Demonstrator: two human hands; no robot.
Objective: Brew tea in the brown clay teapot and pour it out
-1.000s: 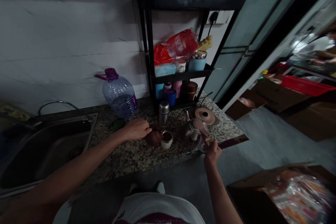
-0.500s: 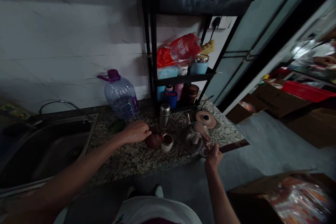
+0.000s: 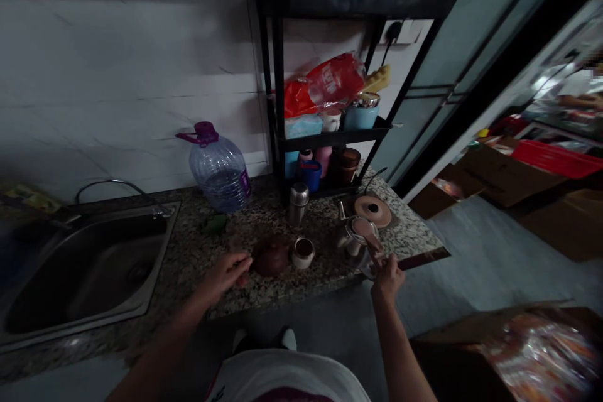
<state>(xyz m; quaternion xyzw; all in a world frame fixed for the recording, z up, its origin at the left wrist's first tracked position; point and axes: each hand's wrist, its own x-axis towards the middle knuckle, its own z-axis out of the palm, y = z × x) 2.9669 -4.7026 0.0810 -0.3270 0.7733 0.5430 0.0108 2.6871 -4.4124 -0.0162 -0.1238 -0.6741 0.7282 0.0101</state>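
My left hand point(image 3: 230, 271) is at the left side of a reddish-brown teapot point(image 3: 272, 257). Its fingers are closed at the handle side, though blur and dim light hide the handle itself. The teapot sits on the speckled stone counter, close beside a pale cup point(image 3: 303, 254) with a dark inside. My right hand point(image 3: 388, 279) grips the pinkish-brown handle of a metal kettle point(image 3: 351, 240) with a round pinkish top. The kettle stands near the counter's front edge. Behind the cup rises a steel flask point(image 3: 298, 204).
A water jug point(image 3: 219, 173) with a purple cap stands by the wall, right of the sink point(image 3: 89, 270). A black rack point(image 3: 339, 137) bears cups and a red bag. A pinkish lid point(image 3: 373, 211) lies behind the kettle. Cartons point(image 3: 452, 352) and a person's arm point(image 3: 579, 100) are to the right.
My left hand has moved down and to the left, and the teapot has shifted slightly left, away from the cup. My right hand remains on the kettle handle. The view has shifted a little.
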